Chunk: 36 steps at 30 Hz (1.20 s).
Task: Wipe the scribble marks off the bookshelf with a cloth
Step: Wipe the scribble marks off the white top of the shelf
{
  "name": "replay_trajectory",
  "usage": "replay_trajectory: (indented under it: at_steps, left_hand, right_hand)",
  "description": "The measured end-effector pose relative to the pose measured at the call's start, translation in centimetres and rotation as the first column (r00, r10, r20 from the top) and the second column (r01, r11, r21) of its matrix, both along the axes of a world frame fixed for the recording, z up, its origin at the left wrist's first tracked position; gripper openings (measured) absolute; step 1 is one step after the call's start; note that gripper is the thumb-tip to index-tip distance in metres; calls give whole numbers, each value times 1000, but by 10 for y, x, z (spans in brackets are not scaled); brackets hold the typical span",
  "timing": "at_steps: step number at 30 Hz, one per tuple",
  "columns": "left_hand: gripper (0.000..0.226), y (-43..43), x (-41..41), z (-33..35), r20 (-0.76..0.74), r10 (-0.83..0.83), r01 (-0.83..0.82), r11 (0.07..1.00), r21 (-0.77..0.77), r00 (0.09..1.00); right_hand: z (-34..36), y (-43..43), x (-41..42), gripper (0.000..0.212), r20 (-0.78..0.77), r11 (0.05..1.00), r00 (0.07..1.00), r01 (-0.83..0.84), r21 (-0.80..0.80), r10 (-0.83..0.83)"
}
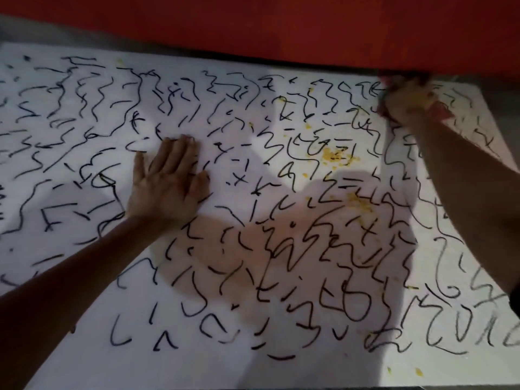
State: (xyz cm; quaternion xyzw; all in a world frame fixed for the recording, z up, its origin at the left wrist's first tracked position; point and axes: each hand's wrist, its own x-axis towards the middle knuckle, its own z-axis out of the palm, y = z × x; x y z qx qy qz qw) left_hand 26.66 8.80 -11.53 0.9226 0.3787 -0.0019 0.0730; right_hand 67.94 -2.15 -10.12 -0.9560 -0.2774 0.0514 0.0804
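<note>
A white bookshelf surface [84, 358] fills the head view, covered with black scribble marks [281, 249] from edge to edge. My left hand [171, 178] lies flat on it, left of centre, fingers straight and pointing away from me. My right hand [408, 99] is at the far right corner, blurred, fingers curled around a bunched reddish cloth [394, 80] that presses on the marks there. The cloth is mostly hidden by the hand.
Yellow smears [334, 156] and specks dot the surface right of centre, with more [360, 204] lower down. A red wall [281, 23] stands directly behind the far edge. The surface's right edge [495, 119] slants toward me.
</note>
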Motion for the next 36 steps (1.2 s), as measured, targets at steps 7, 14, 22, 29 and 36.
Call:
replay_trajectory:
  at_steps: [7,14,22,29,36]
  left_hand:
    - [85,3,-1,-3,-25,-5,6,1000,6,1000]
    - [84,-1,-1,0,14,-11,11,1000,11,1000]
    - [84,0,0,-4,18,20,-20,1000,-19,1000]
    - [82,2,-3,-4,35,18,-17,999,-27,999]
    - [75,-1,-2,-1,96,27,-22,998,-54,995]
  right_hand:
    - [4,25,-118,47,-26,816,816,-576,52,577]
    - [34,-25,-165,40,-15,565,629,-688,455,777]
    - [4,76,-77,41,7,990,990,-139,-21,139]
    - [0,96,-168,46,2,671,672,-740,51,741]
    - [20,-37,-211,43,-169,381,344,-874,302,924]
